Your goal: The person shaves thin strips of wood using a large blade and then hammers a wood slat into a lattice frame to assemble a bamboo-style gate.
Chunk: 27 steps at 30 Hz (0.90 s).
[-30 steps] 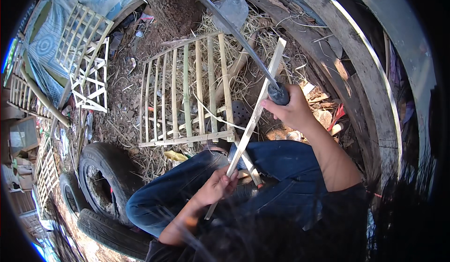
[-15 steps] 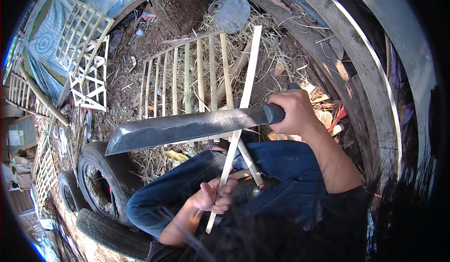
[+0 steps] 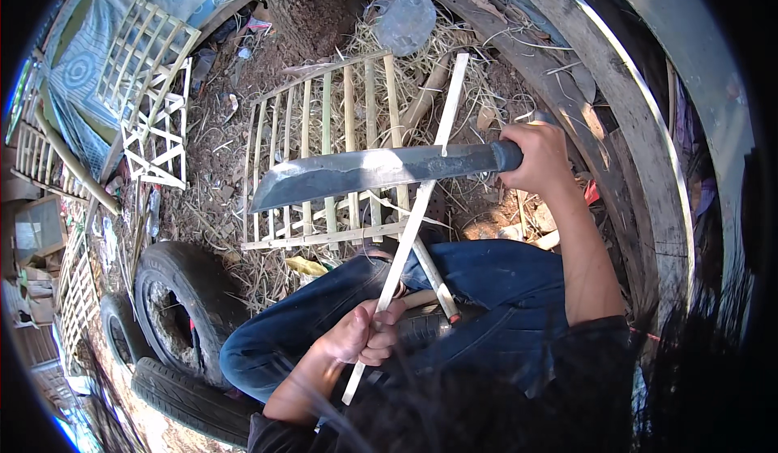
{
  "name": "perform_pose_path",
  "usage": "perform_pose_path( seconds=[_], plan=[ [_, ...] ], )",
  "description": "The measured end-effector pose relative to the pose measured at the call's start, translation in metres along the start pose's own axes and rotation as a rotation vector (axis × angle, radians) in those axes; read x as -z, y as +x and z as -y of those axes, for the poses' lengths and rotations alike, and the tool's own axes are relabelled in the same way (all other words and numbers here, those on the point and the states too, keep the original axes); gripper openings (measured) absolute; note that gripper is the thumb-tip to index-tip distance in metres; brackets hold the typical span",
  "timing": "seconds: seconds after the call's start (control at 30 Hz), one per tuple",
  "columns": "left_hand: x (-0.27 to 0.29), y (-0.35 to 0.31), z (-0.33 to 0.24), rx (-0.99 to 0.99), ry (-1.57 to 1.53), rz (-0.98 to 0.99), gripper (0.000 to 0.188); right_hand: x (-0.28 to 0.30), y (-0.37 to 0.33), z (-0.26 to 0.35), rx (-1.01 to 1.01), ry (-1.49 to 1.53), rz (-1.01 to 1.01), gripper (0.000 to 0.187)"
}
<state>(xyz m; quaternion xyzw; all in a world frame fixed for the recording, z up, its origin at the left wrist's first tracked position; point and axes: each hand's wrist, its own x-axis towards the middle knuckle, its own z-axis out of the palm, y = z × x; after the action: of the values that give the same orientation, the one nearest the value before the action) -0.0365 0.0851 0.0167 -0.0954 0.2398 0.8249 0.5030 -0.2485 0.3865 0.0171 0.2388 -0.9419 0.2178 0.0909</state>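
My right hand (image 3: 537, 155) is closed around the black handle of a machete (image 3: 365, 176). Its broad dark blade points left and lies across a pale bamboo strip (image 3: 403, 250), hiding a short stretch of it. Near the strip's lower end, my left hand (image 3: 363, 337) grips it with curled fingers, thumb up. The strip slants from my lap toward the upper right. Beyond my crossed legs (image 3: 316, 307) a bamboo lattice frame (image 3: 327, 121) of thin slats rests on the ground, partly behind the blade.
Worn tyres (image 3: 182, 307) are on the left. A tree trunk (image 3: 304, 11) rises at the far side beside a clear plastic bag (image 3: 405, 22). Wooden planks (image 3: 567, 121) edge the right. More bamboo lattices (image 3: 154, 60) lean at upper left. Shavings (image 3: 356, 44) litter the ground.
The machete has moved right and away from me along the bamboo strip, with my right hand. My left hand and the strip's lower end have shifted slightly left; its far end tilts further right.
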Motion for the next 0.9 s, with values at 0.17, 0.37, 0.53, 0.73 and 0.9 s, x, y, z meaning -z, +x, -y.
perform_pose_path(
  seconds=[0.17, 0.37, 0.53, 0.73, 0.9],
  plan=[
    [0.005, -0.018, -0.002, 0.024, -0.004, 0.013, 0.063, -0.002, 0.002, -0.006, 0.049, 0.013, -0.057, 0.026],
    [0.014, -0.051, 0.017, 0.036, -0.049, -0.065, 0.063, -0.001, 0.005, -0.008, 0.042, -0.032, 0.045, 0.031],
    [0.015, -0.087, 0.024, 0.101, -0.031, -0.155, 0.067, -0.009, 0.000, -0.027, 0.063, -0.037, 0.027, 0.023],
    [0.039, -0.173, 0.094, 0.080, -0.192, -0.451, 0.073, 0.025, -0.007, -0.091, -0.753, -0.047, -0.129, 0.023],
    [0.023, -0.129, 0.037, -0.105, 0.145, -0.329, 0.055, 0.024, -0.025, -0.075, -0.857, 0.208, -0.173, 0.018]
  ],
)
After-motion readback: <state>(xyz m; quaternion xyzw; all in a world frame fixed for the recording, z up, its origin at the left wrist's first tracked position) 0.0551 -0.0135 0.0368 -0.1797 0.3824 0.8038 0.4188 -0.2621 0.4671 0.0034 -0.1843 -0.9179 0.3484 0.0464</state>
